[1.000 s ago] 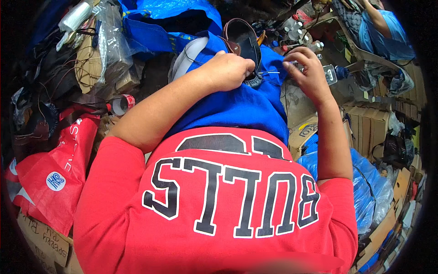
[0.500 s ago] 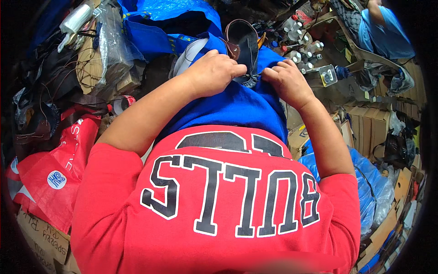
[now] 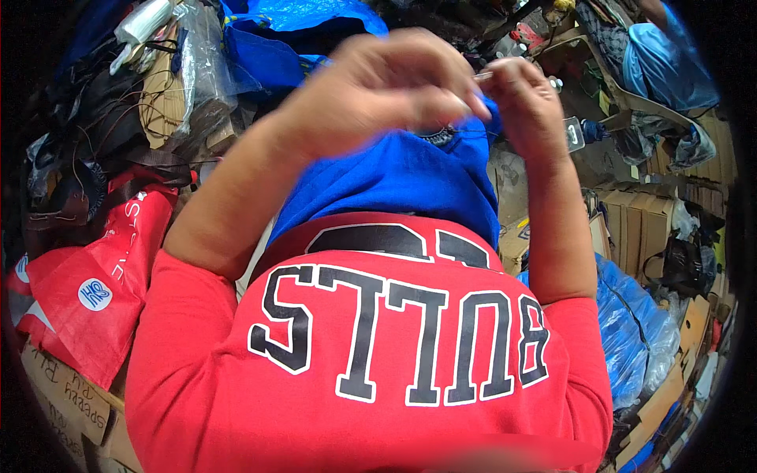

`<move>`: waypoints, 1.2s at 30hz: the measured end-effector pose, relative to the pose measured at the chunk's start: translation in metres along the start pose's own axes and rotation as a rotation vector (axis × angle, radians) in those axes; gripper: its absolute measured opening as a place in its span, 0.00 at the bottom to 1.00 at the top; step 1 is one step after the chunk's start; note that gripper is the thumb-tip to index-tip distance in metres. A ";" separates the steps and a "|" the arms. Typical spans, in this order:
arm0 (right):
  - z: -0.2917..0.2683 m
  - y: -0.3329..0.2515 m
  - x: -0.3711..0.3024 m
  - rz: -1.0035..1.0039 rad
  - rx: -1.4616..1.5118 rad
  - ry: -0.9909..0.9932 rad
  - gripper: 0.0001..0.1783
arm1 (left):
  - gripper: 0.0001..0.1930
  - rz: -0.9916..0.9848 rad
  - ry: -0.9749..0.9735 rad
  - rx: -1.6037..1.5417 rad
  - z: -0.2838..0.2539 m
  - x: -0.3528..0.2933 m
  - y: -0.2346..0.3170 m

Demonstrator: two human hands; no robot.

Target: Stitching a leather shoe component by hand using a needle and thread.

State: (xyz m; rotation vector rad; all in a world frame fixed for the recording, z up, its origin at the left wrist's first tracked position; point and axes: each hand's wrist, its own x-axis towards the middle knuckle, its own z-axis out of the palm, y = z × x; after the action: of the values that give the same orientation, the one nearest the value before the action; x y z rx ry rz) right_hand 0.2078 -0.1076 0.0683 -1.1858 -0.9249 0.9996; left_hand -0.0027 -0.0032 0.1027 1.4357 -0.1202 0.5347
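My left hand (image 3: 386, 87) is raised over my lap, its fingers curled and smeared by motion, so I cannot tell what is in it. Close beside it, my right hand (image 3: 524, 102) is closed in a pinch. A thin pale sliver (image 3: 482, 76) shows at those fingertips, too small to name. Blue cloth (image 3: 386, 185) covers my lap. On it rests a dark leather shoe (image 3: 438, 138); just a bit of its stitched toe edge shows below my left hand, which hides the rest.
A blue bag (image 3: 264, 59) stands beyond my lap. To the left are a red bag (image 3: 98, 296) and plastic-wrapped bundles (image 3: 206, 75). On the right lie a clear bottle (image 3: 573, 134), stacked cardboard (image 3: 635, 221) and a blue plastic bundle (image 3: 619, 323).
Both hands have lifted from the shoe and come up, the left one moving right, toward the right hand. The shoe, in plain sight before, is now mostly covered.
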 end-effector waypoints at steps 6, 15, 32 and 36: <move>0.010 -0.003 -0.017 0.120 -0.010 -0.144 0.11 | 0.07 -0.264 -0.080 0.206 0.026 -0.025 -0.026; 0.002 -0.022 -0.028 0.029 -0.269 -0.090 0.09 | 0.07 0.045 0.153 0.841 0.018 0.005 -0.052; -0.034 0.009 -0.049 0.220 -0.502 -0.263 0.10 | 0.14 0.176 -0.118 1.311 -0.034 -0.063 -0.061; -0.104 0.031 -0.089 0.255 -1.066 -0.044 0.11 | 0.04 0.151 -0.024 1.683 -0.122 -0.083 0.004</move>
State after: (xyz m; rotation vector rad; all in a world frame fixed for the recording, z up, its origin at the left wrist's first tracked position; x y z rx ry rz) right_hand 0.2759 -0.2193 0.0183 -2.2111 -1.4315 0.7049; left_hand -0.1061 0.0912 0.0548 3.0786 0.2974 0.7719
